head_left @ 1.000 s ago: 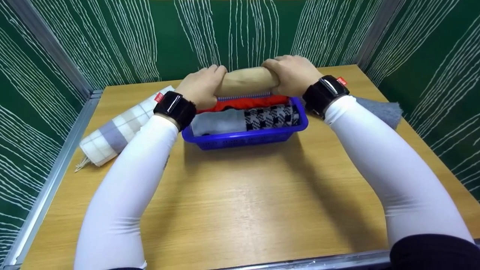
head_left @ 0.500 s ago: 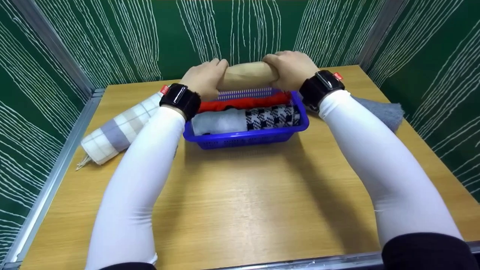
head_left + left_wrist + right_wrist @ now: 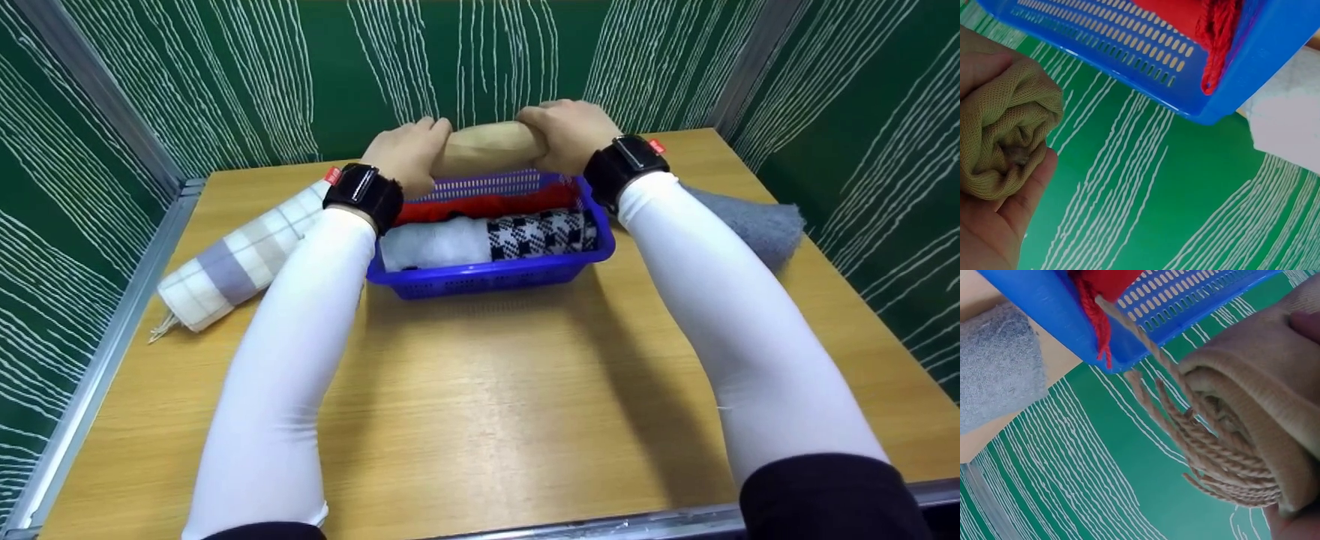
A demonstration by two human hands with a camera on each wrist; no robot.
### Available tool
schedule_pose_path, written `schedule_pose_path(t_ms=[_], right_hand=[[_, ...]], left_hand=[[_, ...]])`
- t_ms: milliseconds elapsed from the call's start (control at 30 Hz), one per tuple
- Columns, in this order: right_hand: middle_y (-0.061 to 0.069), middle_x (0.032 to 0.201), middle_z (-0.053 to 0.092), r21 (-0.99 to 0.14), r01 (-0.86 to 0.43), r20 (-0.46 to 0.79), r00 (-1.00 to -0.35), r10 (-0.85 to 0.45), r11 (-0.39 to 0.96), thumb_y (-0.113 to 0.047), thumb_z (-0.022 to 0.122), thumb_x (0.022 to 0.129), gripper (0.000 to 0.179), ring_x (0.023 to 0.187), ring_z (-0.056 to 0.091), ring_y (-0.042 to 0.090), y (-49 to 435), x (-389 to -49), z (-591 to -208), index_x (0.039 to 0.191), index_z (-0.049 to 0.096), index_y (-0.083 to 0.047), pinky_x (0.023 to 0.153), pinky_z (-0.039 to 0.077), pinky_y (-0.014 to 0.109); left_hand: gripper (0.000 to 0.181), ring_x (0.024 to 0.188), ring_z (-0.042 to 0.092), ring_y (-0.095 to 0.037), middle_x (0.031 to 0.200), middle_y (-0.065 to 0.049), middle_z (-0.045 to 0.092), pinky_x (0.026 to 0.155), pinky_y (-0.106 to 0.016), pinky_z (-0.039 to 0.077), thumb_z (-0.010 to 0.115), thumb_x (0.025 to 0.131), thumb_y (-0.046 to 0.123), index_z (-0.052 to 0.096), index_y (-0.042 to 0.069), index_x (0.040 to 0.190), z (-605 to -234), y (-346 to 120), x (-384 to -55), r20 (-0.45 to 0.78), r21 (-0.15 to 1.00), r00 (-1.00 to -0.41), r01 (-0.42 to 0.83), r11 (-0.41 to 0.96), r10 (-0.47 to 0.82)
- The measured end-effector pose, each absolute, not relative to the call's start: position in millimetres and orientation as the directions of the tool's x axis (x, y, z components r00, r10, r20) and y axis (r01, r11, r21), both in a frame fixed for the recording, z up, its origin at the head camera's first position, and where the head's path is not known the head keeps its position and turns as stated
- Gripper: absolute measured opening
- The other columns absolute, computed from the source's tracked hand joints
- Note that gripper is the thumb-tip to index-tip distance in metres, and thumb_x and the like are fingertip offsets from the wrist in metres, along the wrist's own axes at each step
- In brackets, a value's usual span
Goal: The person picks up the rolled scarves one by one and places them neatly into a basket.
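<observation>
A tan rolled scarf hangs level above the back side of a blue plastic basket. My left hand grips its left end; my right hand grips the right end. The left wrist view shows the coiled end of the tan roll between thumb and fingers. Twisted tassels dangle from the other end in the right wrist view. Inside the basket lie a red scarf and, in front of it, a roll part pale grey, part black-and-white check.
A white checked roll with tassels lies on the table left of the basket. To the right, a fuzzy grey roll sits partly behind my right forearm. Green walls with white lines stand at the back and sides.
Both hands have risen slightly in the head view with the tan scarf, and the right one has shifted a little left. More of the basket's back wall now shows beneath the scarf.
</observation>
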State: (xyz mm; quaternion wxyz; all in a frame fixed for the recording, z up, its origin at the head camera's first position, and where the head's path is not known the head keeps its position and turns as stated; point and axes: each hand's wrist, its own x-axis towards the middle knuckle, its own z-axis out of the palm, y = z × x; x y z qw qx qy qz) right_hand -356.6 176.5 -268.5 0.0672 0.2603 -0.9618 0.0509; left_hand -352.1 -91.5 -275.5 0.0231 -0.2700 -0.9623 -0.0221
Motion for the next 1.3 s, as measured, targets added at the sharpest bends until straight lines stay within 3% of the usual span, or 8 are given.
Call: schedule_pose_path(t_ms=[633,1100,1300], right_hand=[[0.024,0.134,0.073,-0.052,-0.52,0.148,-0.848,-0.509,0.852,-0.02,0.08,0.095,0.047,0.123,0.068,0.047,162.2,-378.1,-284.3,0.137,0.066,-0.005,0.114,0.051,0.063],[0.026,0.136,0.072,-0.034,-0.505,0.069,-0.862,-0.502,0.862,-0.017,0.079,0.095,0.049,0.125,0.067,0.047,154.4,-387.8,-306.2,0.14,0.064,-0.001,0.112,0.052,0.063],[0.027,0.131,0.073,-0.037,-0.515,0.042,-0.857,-0.513,0.856,-0.013,0.075,0.096,0.045,0.12,0.07,0.047,153.2,-391.6,-319.6,0.137,0.067,0.0,0.108,0.055,0.062]], left_hand=[[0.06,0.135,0.059,-0.046,0.145,-0.026,0.059,0.111,-0.061,0.053,0.068,0.092,0.004,0.048,-0.001,0.148,-289.2,-98.1,-366.9,0.018,-0.013,-0.864,0.504,0.864,0.504],[0.066,0.141,0.056,-0.043,0.153,-0.024,0.057,0.115,-0.06,0.051,0.07,0.094,0.013,0.046,0.0,0.154,-317.5,-96.0,-379.0,-0.038,-0.016,-0.889,0.457,0.89,0.456],[0.052,0.135,0.062,-0.044,0.146,-0.024,0.064,0.107,-0.062,0.055,0.068,0.095,0.008,0.054,0.0,0.145,-334.4,-94.4,-381.6,-0.037,-0.04,-0.89,0.455,0.889,0.454]])
